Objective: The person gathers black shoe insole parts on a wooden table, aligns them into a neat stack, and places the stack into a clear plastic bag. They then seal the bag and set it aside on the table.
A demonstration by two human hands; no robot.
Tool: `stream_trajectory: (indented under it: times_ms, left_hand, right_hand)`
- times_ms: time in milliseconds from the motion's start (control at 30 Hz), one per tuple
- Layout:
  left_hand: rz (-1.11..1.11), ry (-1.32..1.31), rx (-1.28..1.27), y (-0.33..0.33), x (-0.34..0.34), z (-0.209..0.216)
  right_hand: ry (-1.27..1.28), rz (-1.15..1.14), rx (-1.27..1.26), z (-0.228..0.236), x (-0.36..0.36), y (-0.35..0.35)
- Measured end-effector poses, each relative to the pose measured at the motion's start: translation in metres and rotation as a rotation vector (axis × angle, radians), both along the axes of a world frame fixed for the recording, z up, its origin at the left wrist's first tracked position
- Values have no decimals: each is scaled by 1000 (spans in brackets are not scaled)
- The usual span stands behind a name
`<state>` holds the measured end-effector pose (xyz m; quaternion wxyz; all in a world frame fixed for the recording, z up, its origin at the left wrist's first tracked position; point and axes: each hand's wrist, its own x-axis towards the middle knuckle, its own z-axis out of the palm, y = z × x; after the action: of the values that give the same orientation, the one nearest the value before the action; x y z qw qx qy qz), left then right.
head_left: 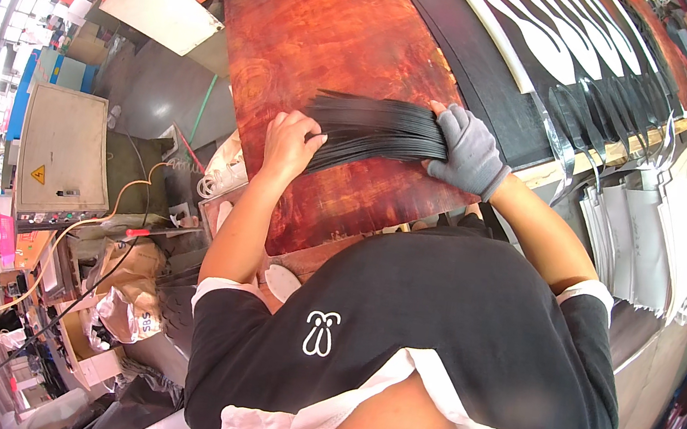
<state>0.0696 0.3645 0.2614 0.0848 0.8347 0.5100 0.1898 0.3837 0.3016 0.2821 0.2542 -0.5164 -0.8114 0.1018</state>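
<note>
Head view, black strip stack [376, 132] ends hidden under left hand [290, 142], gloved right hand [469, 149]

A factory workshop: worn reddish-brown wooden bench [333, 31], grey metal control cabinet [62, 147] left of it, stacked cut sheets [652, 246] right.

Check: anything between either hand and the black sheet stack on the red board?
Nothing visible. The bare left hand presses on the fanned end of the black sheet stack, and the gloved right hand grips the other end. The stack lies directly on the red board.
</note>
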Motion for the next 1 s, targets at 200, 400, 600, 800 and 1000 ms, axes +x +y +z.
stream_trajectory:
  times_ms: [200,400,600,800,1000]
  left_hand:
    - [-4,-111,-14,-1,-3,-4]
    - [-39,-334,-508,20,-10,28]
    - [-168,-335,-723,41,-14,55]
    - [-123,-363,-831,43,-15,47]
    - [-159,-427,-970,42,-15,88]
  right_hand:
    - [15,19,37,2,-1,-1]
    - [16,11,37,1,-1,1]
    - [23,-6,37,-1,-1,1]
    - [37,6,48,0,0,3]
    - [39,-6,85,-3,0,5]
